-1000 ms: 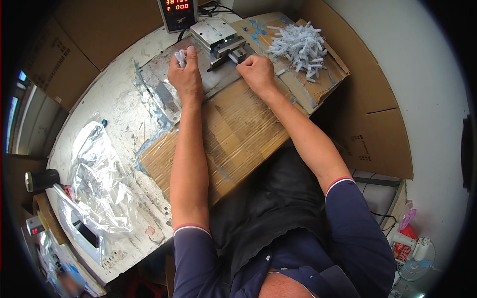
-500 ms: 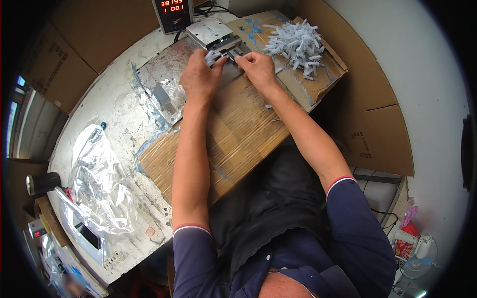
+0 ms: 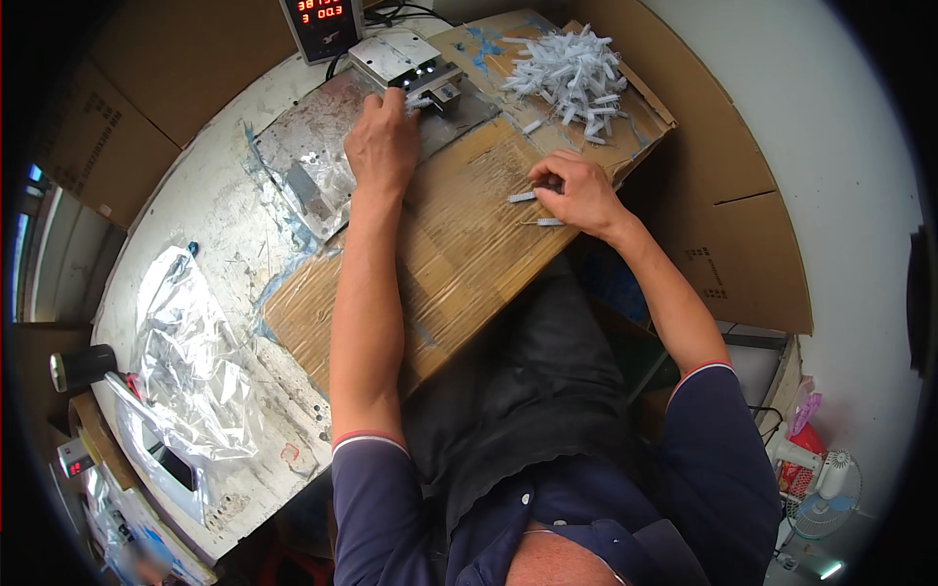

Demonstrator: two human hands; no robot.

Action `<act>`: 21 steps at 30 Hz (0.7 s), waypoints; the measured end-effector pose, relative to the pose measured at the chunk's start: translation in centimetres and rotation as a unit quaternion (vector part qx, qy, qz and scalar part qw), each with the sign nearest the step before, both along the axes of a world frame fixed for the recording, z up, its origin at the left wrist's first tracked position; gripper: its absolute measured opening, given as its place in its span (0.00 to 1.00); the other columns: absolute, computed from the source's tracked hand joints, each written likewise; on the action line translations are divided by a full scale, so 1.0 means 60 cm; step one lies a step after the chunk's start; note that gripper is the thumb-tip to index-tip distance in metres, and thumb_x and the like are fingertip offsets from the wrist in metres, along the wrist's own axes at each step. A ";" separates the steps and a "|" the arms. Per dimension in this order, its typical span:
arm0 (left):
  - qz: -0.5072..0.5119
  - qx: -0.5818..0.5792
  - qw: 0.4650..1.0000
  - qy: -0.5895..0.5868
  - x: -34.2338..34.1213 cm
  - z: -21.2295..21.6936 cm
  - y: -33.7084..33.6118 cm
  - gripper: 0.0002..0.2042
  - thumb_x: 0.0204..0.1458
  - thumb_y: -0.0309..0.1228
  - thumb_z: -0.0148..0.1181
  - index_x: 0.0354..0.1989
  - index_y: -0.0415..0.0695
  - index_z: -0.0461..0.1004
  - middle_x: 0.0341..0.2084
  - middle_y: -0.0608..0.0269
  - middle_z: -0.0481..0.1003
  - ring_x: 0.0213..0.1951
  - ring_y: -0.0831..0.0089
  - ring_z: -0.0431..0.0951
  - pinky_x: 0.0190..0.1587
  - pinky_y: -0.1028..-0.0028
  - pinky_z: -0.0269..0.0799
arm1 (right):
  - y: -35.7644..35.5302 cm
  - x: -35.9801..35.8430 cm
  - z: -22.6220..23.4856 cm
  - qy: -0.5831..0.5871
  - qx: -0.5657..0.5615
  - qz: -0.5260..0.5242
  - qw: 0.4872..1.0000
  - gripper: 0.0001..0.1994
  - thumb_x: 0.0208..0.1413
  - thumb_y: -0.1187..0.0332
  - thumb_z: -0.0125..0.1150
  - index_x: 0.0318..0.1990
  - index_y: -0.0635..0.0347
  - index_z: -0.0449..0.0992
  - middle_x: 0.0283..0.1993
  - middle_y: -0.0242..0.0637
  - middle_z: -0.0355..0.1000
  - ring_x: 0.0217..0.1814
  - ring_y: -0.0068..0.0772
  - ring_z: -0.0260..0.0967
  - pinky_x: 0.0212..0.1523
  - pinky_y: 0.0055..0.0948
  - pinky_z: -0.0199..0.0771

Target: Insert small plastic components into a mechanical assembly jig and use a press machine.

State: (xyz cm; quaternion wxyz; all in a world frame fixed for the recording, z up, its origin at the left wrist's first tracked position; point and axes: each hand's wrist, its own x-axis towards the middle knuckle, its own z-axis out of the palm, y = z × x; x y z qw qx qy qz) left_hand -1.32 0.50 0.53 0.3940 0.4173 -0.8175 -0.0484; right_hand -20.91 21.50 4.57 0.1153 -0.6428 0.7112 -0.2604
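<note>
My left hand (image 3: 383,145) is at the metal fixture (image 3: 440,93), its fingers closed around small whitish plastic pieces (image 3: 418,101) that show past the fingertips. Over the right part of the cardboard work surface (image 3: 459,234), my right hand (image 3: 578,193) has its fingers curled, with a small whitish plastic piece (image 3: 523,196) at the thumb and fingertips. Another such piece with a thin pin (image 3: 549,222) lies on the cardboard just below that hand. A large heap of the same pieces (image 3: 572,78) sits on the cardboard at the far right.
Behind the fixture stands a dark box with a red digital display (image 3: 324,24), cables beside it. A scuffed metal plate (image 3: 303,151) lies left of the fixture. Crumpled clear plastic bag (image 3: 195,361) and a dark cylinder (image 3: 83,366) are on the white table at left. Cardboard walls (image 3: 723,176) border the right.
My right hand has left the fixture and moved right and nearer over the cardboard. The left hand stays by the fixture. The view has shifted slightly, and the red display reads differently.
</note>
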 end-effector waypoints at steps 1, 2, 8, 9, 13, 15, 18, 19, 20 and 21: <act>-0.001 -0.001 1.000 -0.001 -0.001 0.000 0.001 0.13 0.51 0.36 0.70 0.41 0.47 0.74 0.34 0.54 0.76 0.36 0.49 0.82 0.34 0.53 0.77 | 0.003 0.000 -0.001 -0.001 -0.001 -0.001 1.000 0.05 0.51 0.72 0.67 0.35 0.62 0.79 0.34 0.39 0.76 0.39 0.39 0.76 0.43 0.36 0.76; 0.000 -0.003 1.000 0.000 -0.001 0.001 0.002 0.13 0.51 0.36 0.70 0.40 0.47 0.74 0.33 0.54 0.76 0.36 0.49 0.82 0.33 0.54 0.77 | 0.005 0.000 -0.002 0.033 -0.021 0.031 0.999 0.05 0.51 0.72 0.67 0.34 0.61 0.79 0.34 0.40 0.76 0.41 0.43 0.74 0.45 0.39 0.75; 0.001 -0.026 1.000 -0.009 0.005 -0.008 -0.001 0.10 0.51 0.35 0.69 0.39 0.49 0.76 0.34 0.57 0.75 0.35 0.51 0.81 0.33 0.55 0.77 | -0.009 -0.002 -0.021 0.106 -0.048 0.022 0.993 0.05 0.52 0.71 0.67 0.32 0.61 0.77 0.36 0.42 0.75 0.45 0.49 0.73 0.47 0.44 0.73; 0.004 -0.020 0.999 -0.024 0.004 -0.007 0.000 0.11 0.50 0.36 0.70 0.40 0.51 0.78 0.36 0.59 0.76 0.36 0.51 0.81 0.35 0.56 0.77 | -0.012 0.000 -0.022 0.106 -0.047 -0.005 0.993 0.05 0.52 0.71 0.66 0.32 0.61 0.77 0.35 0.43 0.75 0.45 0.49 0.73 0.46 0.45 0.73; -0.006 -0.055 0.998 0.008 0.004 -0.006 0.000 0.04 0.52 0.27 0.61 0.35 0.49 0.76 0.31 0.58 0.73 0.34 0.52 0.80 0.33 0.55 0.77 | -0.034 0.010 -0.029 0.100 -0.076 -0.023 0.992 0.06 0.53 0.69 0.66 0.31 0.61 0.77 0.34 0.43 0.75 0.42 0.51 0.73 0.43 0.46 0.73; -0.011 -0.026 0.998 0.060 0.005 -0.006 -0.003 0.09 0.51 0.30 0.68 0.39 0.49 0.78 0.36 0.58 0.76 0.36 0.50 0.80 0.37 0.59 0.77 | -0.046 0.020 -0.029 0.064 -0.088 -0.056 0.993 0.07 0.54 0.68 0.66 0.31 0.61 0.78 0.31 0.43 0.76 0.38 0.50 0.76 0.40 0.44 0.75; -0.067 -0.017 0.985 0.161 0.016 -0.009 -0.017 0.07 0.53 0.28 0.67 0.40 0.48 0.78 0.35 0.58 0.78 0.34 0.57 0.81 0.38 0.62 0.76 | -0.072 0.038 -0.030 -0.045 -0.085 -0.097 0.991 0.07 0.55 0.66 0.66 0.33 0.60 0.80 0.31 0.42 0.79 0.34 0.47 0.78 0.38 0.41 0.77; -0.069 -0.020 0.985 0.160 0.017 -0.011 -0.018 0.07 0.53 0.28 0.67 0.40 0.48 0.78 0.35 0.58 0.78 0.34 0.57 0.81 0.38 0.62 0.76 | -0.082 0.045 -0.028 -0.046 -0.087 -0.098 0.990 0.07 0.55 0.66 0.66 0.33 0.60 0.80 0.31 0.42 0.79 0.34 0.47 0.78 0.38 0.41 0.77; -0.094 0.047 0.975 0.194 0.019 -0.014 -0.017 0.05 0.56 0.28 0.65 0.40 0.47 0.78 0.35 0.60 0.78 0.34 0.62 0.81 0.38 0.64 0.76 | -0.094 0.051 -0.027 -0.083 -0.103 -0.111 0.985 0.07 0.55 0.66 0.66 0.33 0.60 0.80 0.31 0.42 0.80 0.33 0.45 0.79 0.38 0.39 0.78; -0.117 0.114 0.960 0.226 0.021 -0.015 -0.017 0.03 0.59 0.28 0.64 0.40 0.46 0.78 0.34 0.62 0.79 0.33 0.68 0.81 0.38 0.67 0.75 | -0.104 0.059 -0.024 -0.121 -0.117 -0.124 0.978 0.07 0.55 0.66 0.66 0.33 0.60 0.81 0.31 0.42 0.81 0.32 0.43 0.80 0.38 0.38 0.78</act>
